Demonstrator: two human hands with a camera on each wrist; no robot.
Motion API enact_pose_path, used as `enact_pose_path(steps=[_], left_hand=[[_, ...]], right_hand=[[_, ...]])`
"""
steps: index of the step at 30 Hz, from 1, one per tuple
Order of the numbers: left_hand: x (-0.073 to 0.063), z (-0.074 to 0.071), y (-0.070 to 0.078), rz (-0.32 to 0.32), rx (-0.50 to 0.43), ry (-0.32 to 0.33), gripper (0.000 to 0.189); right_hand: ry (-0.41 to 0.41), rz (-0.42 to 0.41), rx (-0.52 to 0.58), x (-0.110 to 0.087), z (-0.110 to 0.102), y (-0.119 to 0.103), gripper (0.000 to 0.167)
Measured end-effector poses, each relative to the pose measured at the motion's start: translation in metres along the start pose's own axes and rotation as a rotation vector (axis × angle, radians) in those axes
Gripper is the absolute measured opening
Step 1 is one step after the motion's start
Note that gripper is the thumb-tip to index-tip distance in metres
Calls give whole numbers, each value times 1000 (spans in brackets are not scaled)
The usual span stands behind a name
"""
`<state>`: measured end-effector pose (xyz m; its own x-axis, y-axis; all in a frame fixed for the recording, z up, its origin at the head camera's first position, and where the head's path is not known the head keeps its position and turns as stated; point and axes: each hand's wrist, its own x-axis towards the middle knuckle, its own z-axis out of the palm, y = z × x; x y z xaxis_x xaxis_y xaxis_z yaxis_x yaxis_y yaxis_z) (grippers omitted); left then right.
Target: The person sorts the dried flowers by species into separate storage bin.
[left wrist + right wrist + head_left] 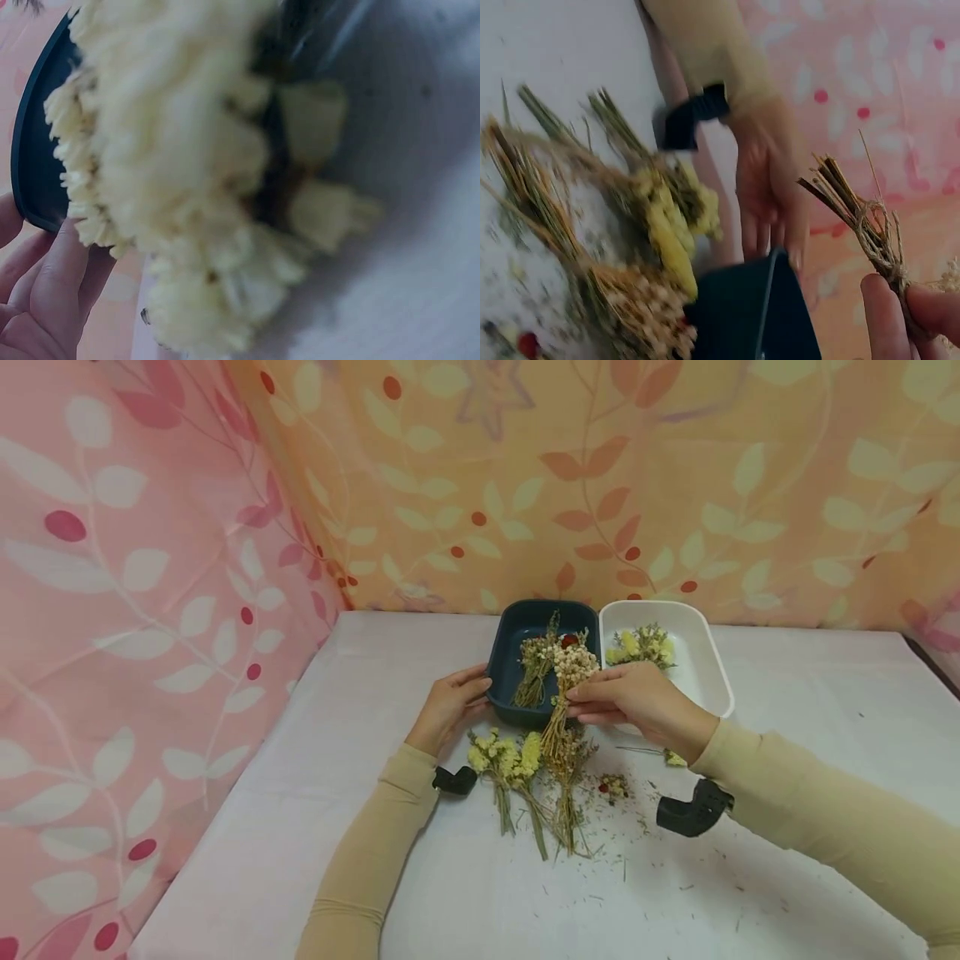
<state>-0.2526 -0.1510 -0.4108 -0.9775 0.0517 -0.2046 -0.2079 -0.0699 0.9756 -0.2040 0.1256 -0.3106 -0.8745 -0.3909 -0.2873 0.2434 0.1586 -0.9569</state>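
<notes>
In the head view, the right hand (633, 697) pinches a bunch of pale dried flowers (574, 664) by its stems, across the near rim of the dark blue tray (525, 717), towards 5 o'clock. The left hand (450, 702) touches that tray at 8 o'clock, fingers nearly straight. Inside lies another dried bunch (533, 677). At 3 o'clock the white tray (697, 664) adjoins, holding a yellow-flowered bunch (643, 646); the right hand hides its near left corner. On the bench (450, 893), yellow flowers (506, 756) lie at 7 o'clock, a brownish bunch (567, 785) at 6 under the held stems, and crumbled petals (613, 787) at 5.

In the left wrist view, blurred pale blooms (180, 150) block the middle; the left hand meets the dark tray's corner at 8 o'clock.

In the right wrist view, fingers and thumb close on string-tied stems at 5 o'clock, their cut ends pointing towards 11; bench bunches sprawl from 8 to 10.
</notes>
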Motion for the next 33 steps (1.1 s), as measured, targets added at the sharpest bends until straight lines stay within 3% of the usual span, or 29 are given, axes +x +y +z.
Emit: enact_pose_path(steps=[10,17,23,33], left_hand=[[-3,1,1,-4,36,-2,42],[-2,0,1,-2,40,1,42],[-1,0,0,-4,37,-3,43],[-3,-1,0,-3,40,-7,43]], right_hand=[[0,-43,-57,49,-8,-13,37],[27,-73,-98,72,-5,-11,35],[51,-50,-86,91,-2,-8,35],[126,-82,-220,122,7,6,27]])
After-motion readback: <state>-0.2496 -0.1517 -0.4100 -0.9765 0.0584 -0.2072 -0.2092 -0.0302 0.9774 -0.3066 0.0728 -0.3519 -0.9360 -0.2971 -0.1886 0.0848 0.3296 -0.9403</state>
